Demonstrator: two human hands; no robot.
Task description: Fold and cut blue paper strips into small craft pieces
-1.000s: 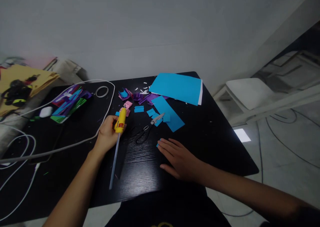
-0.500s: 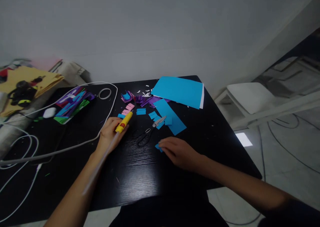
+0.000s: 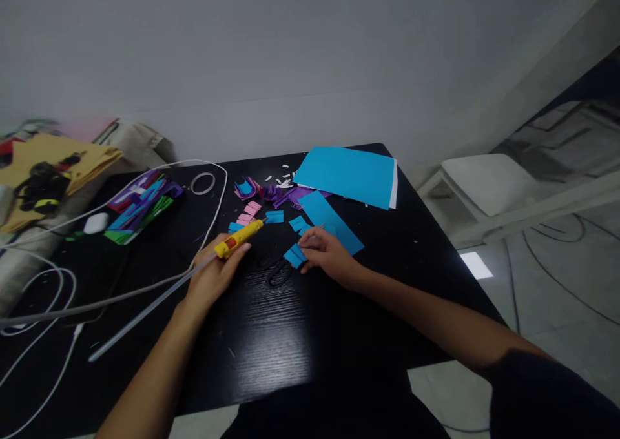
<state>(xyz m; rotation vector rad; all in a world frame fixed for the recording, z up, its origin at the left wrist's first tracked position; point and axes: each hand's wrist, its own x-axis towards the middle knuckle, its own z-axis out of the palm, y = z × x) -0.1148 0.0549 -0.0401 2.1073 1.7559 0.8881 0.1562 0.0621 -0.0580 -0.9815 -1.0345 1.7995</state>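
My left hand (image 3: 216, 274) is closed around a yellow glue gun (image 3: 241, 239), its nozzle pointing up and right. A long clear glue stick (image 3: 150, 310) juts from its back end over my forearm. Between the fingertips of my right hand (image 3: 327, 255) is a small folded blue paper piece (image 3: 295, 255), held over the scissors (image 3: 279, 272), whose blades are mostly covered. Small blue folded pieces (image 3: 274, 217) and pink folded pieces (image 3: 248, 212) lie beyond the glue gun. A blue paper strip (image 3: 346, 232) is just past my right hand.
Blue sheets (image 3: 349, 174) lie at the table's back right, beside purple paper scraps (image 3: 295, 197). Coloured paper strips (image 3: 143, 203), a tape ring (image 3: 202, 183) and a white cable (image 3: 223, 197) are at the left. A white stool (image 3: 484, 184) stands right of the table.
My right hand has lifted the small blue paper piece and moved up and left, over the scissors. In my left hand the glue gun has tilted flatter, its nozzle turning to the right.
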